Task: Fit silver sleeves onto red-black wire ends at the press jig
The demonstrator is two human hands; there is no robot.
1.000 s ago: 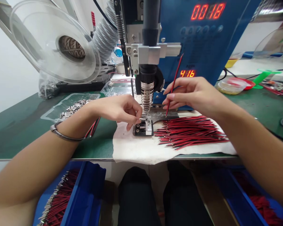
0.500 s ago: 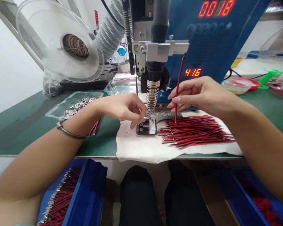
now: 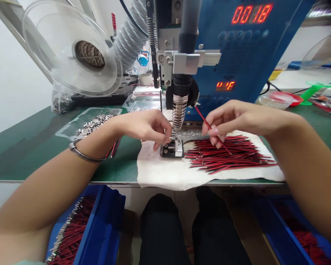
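Observation:
My left hand [image 3: 157, 127] is closed in a pinch at a small metal fixture [image 3: 178, 147], under the spring-wrapped tip [image 3: 180, 110] of a soldering machine. Something small and silvery, perhaps a metal connector, shows at its fingertips, but the fingers mostly cover it. A red-and-black wire [image 3: 202, 117] is pinched in my right hand [image 3: 223, 121], slanting from upper left to lower right. Below that hand, a pile of red-and-black wires [image 3: 228, 152] lies on a white cloth [image 3: 160, 173].
The blue machine housing [image 3: 253, 55] with red digits stands behind. To the left are a clear tray of metal connectors [image 3: 95, 123] and a large clear spool [image 3: 52, 48]. Blue bins [image 3: 107, 221] holding wires sit below the green table's [image 3: 22, 147] front edge.
The wire in my right hand has swung from nearly upright to a slant, and that hand has moved down and slightly right. My left hand stays at the fixture. The lower display digits differ.

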